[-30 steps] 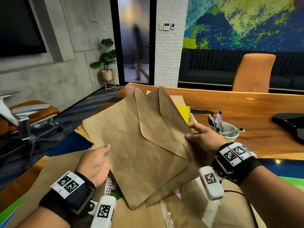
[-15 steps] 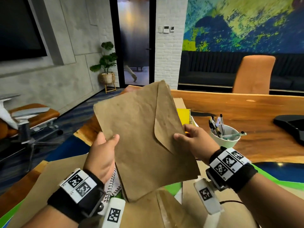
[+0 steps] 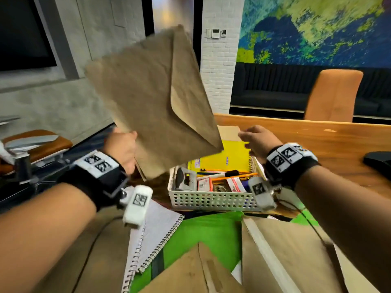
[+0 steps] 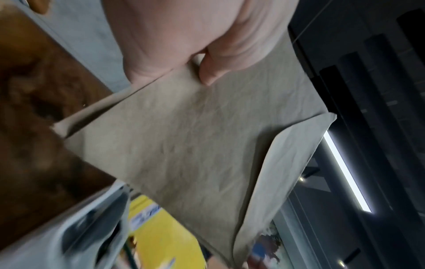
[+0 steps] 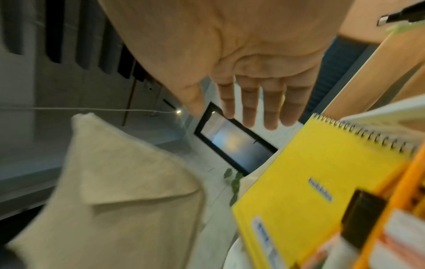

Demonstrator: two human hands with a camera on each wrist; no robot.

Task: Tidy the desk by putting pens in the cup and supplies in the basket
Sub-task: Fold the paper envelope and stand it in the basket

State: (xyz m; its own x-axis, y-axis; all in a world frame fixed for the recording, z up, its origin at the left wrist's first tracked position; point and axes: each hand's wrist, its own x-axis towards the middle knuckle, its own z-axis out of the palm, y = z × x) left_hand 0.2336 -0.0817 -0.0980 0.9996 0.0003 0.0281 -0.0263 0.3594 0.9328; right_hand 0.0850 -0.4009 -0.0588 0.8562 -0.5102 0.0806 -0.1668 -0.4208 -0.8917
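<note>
My left hand [image 3: 122,149] pinches the lower left edge of a stack of brown envelopes [image 3: 156,98], raised and tilted above the desk; in the left wrist view the thumb and fingers [image 4: 207,72] clamp the envelopes [image 4: 195,136]. My right hand [image 3: 256,140] hovers empty with straight fingers [image 5: 260,109] over the white perforated basket [image 3: 211,199]. The basket holds a yellow spiral notebook [image 3: 224,159], a stapler [image 3: 184,178], pencils and small boxes. The pen cup is hidden behind my right wrist.
A white spiral notebook [image 3: 156,231] lies on green paper [image 3: 203,231] near me, with more brown envelopes [image 3: 285,256] at the front. An orange chair [image 3: 334,96] stands beyond the wooden desk [image 3: 317,144]. A black object [image 3: 378,163] sits at the right edge.
My right hand has let go of the envelopes and opened. The left hand alone has lifted them up and leftward, uncovering the basket.
</note>
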